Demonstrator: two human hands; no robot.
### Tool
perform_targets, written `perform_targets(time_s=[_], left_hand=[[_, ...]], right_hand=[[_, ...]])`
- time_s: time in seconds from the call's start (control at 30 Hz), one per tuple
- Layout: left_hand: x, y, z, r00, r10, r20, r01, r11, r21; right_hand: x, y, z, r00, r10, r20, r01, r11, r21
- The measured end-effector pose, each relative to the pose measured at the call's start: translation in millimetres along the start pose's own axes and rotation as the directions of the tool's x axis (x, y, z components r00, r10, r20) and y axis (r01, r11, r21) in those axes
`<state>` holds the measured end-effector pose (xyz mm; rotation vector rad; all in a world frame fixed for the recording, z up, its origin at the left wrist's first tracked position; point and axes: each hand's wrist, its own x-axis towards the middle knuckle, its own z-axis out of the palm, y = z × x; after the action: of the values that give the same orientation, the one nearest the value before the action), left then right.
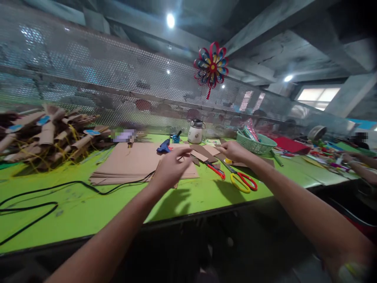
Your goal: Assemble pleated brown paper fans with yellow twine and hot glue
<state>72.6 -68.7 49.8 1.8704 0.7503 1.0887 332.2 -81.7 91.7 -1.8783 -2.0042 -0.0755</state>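
Note:
My left hand hovers over a stack of brown card sheets on the green table, fingers curled toward a small brown card piece. My right hand reaches over cut brown card pieces near the table's far side, fingers bent; what it holds, if anything, is hidden. Red-handled scissors and yellow-and-red scissors lie between my hands. A blue glue gun rests behind the stack.
A pile of rolled brown paper cones sits at the left. Black cable crosses the table. A green basket, a white jar, a perforated screen with a paper flower, another person's arms at right.

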Motion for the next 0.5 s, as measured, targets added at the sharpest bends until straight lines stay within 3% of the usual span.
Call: perform_targets(time_s=[0.07,0.13,0.23,0.3,0.4,0.5], left_hand=[[17.9,9.1,36.6,0.993,0.037,0.115,-0.018,0.987,-0.16],[39.7,16.0,75.0,0.967,0.006,0.256,0.075,0.949,-0.307],[61.4,20.0,113.6,0.929,-0.057,0.365,0.193,0.917,-0.349],[64.7,19.1,120.8,0.919,-0.081,0.386,0.211,0.927,-0.31],[60.2,15.7,111.2,0.913,-0.099,0.395,0.21,0.946,-0.247],[53.8,12.1,92.0,0.897,-0.087,0.434,0.194,0.958,-0.209]], right_hand=[[3.1,-2.0,0.3,1.0,0.014,-0.011,-0.014,1.0,-0.016],[3.4,1.0,-1.8,0.999,0.037,-0.035,-0.038,0.999,-0.027],[-0.5,11.3,-7.0,0.996,0.069,-0.065,-0.07,0.997,-0.021],[-5.4,18.0,-10.7,0.996,0.066,-0.053,-0.066,0.998,0.007],[-15.1,23.9,-15.1,0.999,0.026,0.019,-0.027,0.996,0.083],[-24.3,28.7,-15.3,0.992,-0.011,0.126,-0.037,0.926,0.376]])
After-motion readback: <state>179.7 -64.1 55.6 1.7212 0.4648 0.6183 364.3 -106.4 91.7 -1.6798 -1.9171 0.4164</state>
